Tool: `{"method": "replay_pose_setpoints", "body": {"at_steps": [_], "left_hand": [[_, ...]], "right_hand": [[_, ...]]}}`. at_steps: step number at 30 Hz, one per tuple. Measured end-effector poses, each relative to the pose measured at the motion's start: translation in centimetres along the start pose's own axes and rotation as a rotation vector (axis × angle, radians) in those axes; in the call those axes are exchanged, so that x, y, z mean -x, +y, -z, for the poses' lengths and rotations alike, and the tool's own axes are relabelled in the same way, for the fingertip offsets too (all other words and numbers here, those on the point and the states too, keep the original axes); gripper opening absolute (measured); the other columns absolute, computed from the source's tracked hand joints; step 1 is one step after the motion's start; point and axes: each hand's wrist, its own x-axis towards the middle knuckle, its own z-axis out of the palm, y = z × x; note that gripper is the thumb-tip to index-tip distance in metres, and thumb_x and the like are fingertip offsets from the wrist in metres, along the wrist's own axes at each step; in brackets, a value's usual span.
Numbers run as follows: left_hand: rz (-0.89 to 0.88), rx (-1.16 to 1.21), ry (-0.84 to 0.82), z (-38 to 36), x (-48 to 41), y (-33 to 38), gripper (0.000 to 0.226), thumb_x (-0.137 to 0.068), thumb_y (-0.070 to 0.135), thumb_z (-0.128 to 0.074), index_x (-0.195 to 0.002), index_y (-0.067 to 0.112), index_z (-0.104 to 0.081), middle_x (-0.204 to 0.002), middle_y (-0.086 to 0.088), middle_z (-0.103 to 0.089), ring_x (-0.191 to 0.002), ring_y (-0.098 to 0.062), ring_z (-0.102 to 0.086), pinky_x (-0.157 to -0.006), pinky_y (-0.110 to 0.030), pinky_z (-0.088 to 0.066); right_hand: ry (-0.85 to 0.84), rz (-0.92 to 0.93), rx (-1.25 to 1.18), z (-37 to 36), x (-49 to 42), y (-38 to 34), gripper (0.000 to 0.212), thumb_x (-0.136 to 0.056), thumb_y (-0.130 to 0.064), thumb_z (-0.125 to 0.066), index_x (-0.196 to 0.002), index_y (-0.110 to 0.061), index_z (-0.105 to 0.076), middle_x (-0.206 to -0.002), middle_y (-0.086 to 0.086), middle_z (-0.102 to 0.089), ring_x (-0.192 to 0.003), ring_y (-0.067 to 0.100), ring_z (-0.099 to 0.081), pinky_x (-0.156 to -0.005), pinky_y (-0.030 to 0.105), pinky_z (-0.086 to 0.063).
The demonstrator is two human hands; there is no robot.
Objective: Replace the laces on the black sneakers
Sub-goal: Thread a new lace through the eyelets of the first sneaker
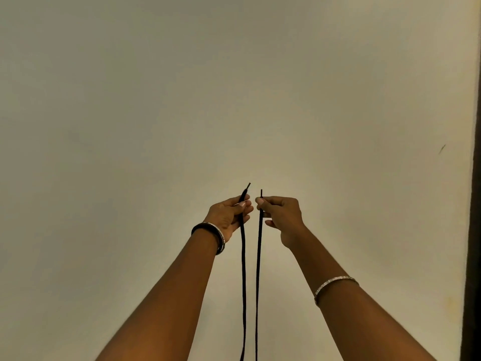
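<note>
Lace point(243, 269), black and matte, hangs in two thin strands that run down between the forearms and off the bottom edge. Whether they join below cannot be told. The left strand shows a flat, ribbon-like face; the right strand point(258, 269) looks narrower, as if seen edge-on.

The left hand point(229, 214) grips the left strand near its top. The thumb presses it against the forefinger, and the other fingers curl loosely round the strand just below. The narrow tip stands above the thumb, leaning slightly toward the other strand.

The right hand point(282, 217) pinches the right strand between thumb tip and forefinger, with the remaining fingers folded into the palm. Its stiff tip points straight up. The two hands are near each other but not touching, with the strands between them.

Left of the lace, a dark bangle and a glittering silver one point(212, 237) ring the left wrist. To its right, a slim silver bangle point(334, 282) sits on the right forearm.

Behind the lace is a smooth cream wall point(130, 100). A dark vertical strip point(473, 230) stands far to the lace's right.
</note>
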Motion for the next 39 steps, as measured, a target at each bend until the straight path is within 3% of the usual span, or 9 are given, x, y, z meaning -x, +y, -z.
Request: {"method": "replay_pose_setpoints", "body": {"at_steps": [8, 14, 17, 21, 24, 27, 29, 32, 39], "left_hand": [[0.124, -0.123, 0.038, 1.5, 1.7, -4.1, 0.013, -0.099, 0.006, -0.056, -0.101, 0.006, -0.069, -0.092, -0.007, -0.071, -0.082, -0.019, -0.069, -0.079, -0.032, -0.059], [0.213, -0.562, 0.190, 6.9, 3.1, -10.1, 0.025, -0.100, 0.002, -0.044, -0.092, 0.009, -0.067, -0.074, -0.004, -0.051, -0.048, -0.011, -0.033, -0.041, -0.022, -0.029], [0.325, -0.684, 0.209, 10.4, 4.1, -15.4, 0.017, -0.098, 0.005, -0.049, -0.102, 0.010, -0.064, -0.074, -0.006, -0.054, -0.048, -0.013, -0.035, -0.043, -0.022, -0.027], [0.403, -0.783, 0.261, 14.0, 7.3, -23.1, 0.039, -0.095, -0.005, -0.039, -0.121, 0.024, -0.035, -0.086, -0.013, -0.065, -0.054, -0.016, -0.045, -0.046, -0.026, -0.035], [0.424, -0.903, 0.213, 15.4, 9.5, -28.6, 0.035, -0.093, -0.006, -0.045, -0.102, 0.024, -0.061, -0.099, -0.013, -0.071, -0.069, -0.017, -0.059, -0.063, -0.032, -0.052], [0.536, -1.039, 0.091, 16.5, 11.4, -33.6, 0.024, -0.096, 0.009, -0.054, -0.095, 0.019, -0.075, -0.107, -0.003, -0.073, -0.100, -0.020, -0.066, -0.090, -0.032, -0.053], [0.567, -1.116, 0.050, 16.8, 12.8, -36.2, 0.022, -0.095, 0.030, -0.063, -0.111, 0.017, -0.072, -0.110, 0.001, -0.072, -0.103, -0.018, -0.065, -0.087, -0.027, -0.051], [0.556, -1.107, 0.051, 16.6, 14.2, -39.0, 0.027, -0.081, 0.053, -0.072, -0.088, 0.028, -0.065, -0.086, 0.011, -0.064, -0.082, -0.012, -0.063, -0.077, -0.027, -0.053], [0.438, -1.222, 0.129, 16.2, 15.3, -42.4, 0.042, -0.072, 0.062, -0.072, -0.092, 0.026, -0.072, -0.090, 0.008, -0.068, -0.079, -0.009, -0.064, -0.070, -0.032, -0.057]], "right_hand": [[-0.014, -0.048, 0.027, 0.7, 1.5, 4.0, 0.015, -0.091, -0.018, -0.073, -0.099, -0.005, -0.076, -0.084, 0.009, -0.075, -0.073, 0.017, -0.070, -0.068, 0.030, -0.056], [0.044, -0.128, 0.327, 2.8, 4.9, 12.3, 0.018, -0.098, -0.022, -0.056, -0.095, -0.013, -0.072, -0.069, -0.002, -0.055, -0.055, 0.014, -0.049, -0.053, 0.027, -0.044], [-0.045, -0.191, 0.542, 3.6, 7.3, 19.2, 0.016, -0.093, -0.027, -0.068, -0.095, -0.013, -0.074, -0.080, -0.001, -0.064, -0.077, 0.018, -0.058, -0.069, 0.029, -0.043], [-0.213, -0.391, 0.648, 4.1, 12.0, 28.1, 0.014, -0.086, -0.018, -0.077, -0.094, -0.007, -0.075, -0.090, 0.004, -0.067, -0.087, 0.017, -0.060, -0.074, 0.025, -0.042], [-0.256, -0.539, 0.692, 4.2, 14.9, 34.0, 0.018, -0.087, -0.017, -0.076, -0.071, -0.016, -0.067, -0.071, 0.001, -0.062, -0.079, 0.021, -0.063, -0.069, 0.032, -0.047], [-0.250, -0.634, 0.760, 4.2, 17.0, 38.5, 0.018, -0.089, -0.027, -0.073, -0.082, -0.010, -0.075, -0.080, 0.010, -0.071, -0.083, 0.027, -0.069, -0.065, 0.032, -0.047], [-0.278, -0.630, 0.733, 4.1, 17.9, 40.6, 0.020, -0.091, -0.031, -0.071, -0.100, -0.015, -0.079, -0.097, 0.003, -0.077, -0.094, 0.021, -0.070, -0.072, 0.027, -0.050], [-0.335, -0.655, 0.710, 3.7, 18.7, 43.4, 0.019, -0.092, -0.027, -0.070, -0.106, -0.018, -0.078, -0.104, 0.000, -0.077, -0.100, 0.018, -0.069, -0.088, 0.033, -0.055], [-0.263, -0.674, 0.858, 2.8, 17.9, 45.2, 0.016, -0.096, -0.029, -0.065, -0.102, -0.018, -0.075, -0.102, 0.005, -0.075, -0.094, 0.024, -0.068, -0.073, 0.026, -0.046]]}}
